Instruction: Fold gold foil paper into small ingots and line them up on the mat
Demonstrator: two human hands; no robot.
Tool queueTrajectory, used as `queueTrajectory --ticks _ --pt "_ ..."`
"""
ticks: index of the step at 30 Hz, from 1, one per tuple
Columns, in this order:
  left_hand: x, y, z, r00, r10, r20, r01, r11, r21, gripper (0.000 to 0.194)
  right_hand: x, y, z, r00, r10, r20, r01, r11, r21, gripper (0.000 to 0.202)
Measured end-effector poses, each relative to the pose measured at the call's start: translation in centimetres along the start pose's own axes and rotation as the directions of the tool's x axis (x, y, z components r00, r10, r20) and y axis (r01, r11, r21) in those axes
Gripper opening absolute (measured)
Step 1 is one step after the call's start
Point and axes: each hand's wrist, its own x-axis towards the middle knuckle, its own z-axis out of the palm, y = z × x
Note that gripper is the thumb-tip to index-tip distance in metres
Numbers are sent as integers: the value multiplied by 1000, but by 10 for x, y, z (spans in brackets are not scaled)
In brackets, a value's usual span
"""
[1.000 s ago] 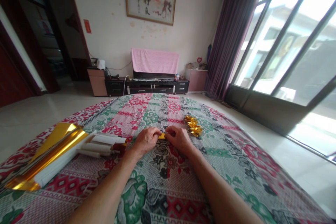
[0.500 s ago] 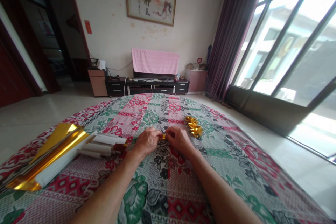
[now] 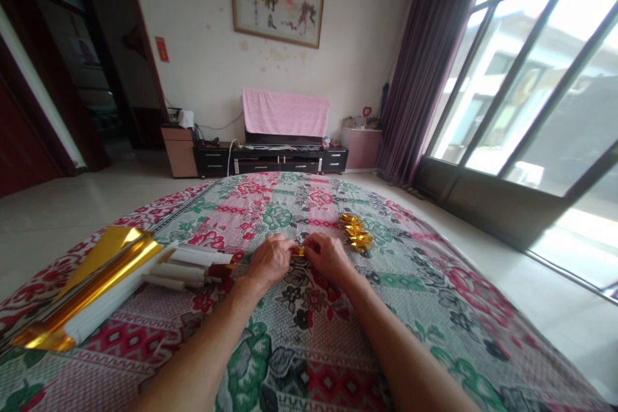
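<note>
A small strip of gold foil [image 3: 299, 252] lies between my two hands, above the patterned cloth. My left hand [image 3: 273, 259] is closed on its left end, with thumb and fingers pinched together. At its right end my right hand [image 3: 327, 255] pinches it with curled fingers. Most of the strip is hidden by the fingertips. Several folded gold foil pieces [image 3: 356, 232] stand in a row just beyond my right hand. Left of my left hand lie white paper rolls [image 3: 186, 267] and large gold foil sheets [image 3: 103, 283].
A flowered cloth [image 3: 270, 360] covers the round table. Beyond it stand a low black cabinet [image 3: 277, 161] and a pink cloth [image 3: 286, 113] draped over something. A purple curtain [image 3: 425, 77] and large windows are at the right.
</note>
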Motion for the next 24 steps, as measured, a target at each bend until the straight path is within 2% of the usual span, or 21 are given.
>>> queueTrajectory --ticks 9,24 --pt "-2 4 -2 1000 -9 -11 10 999 50 28 0 0 2 1000 -13 -21 12 1000 -20 13" --pt "-2 4 -3 1000 -23 -16 23 1000 3 28 -1 -2 0 1000 -1 -5 0 998 -67 12"
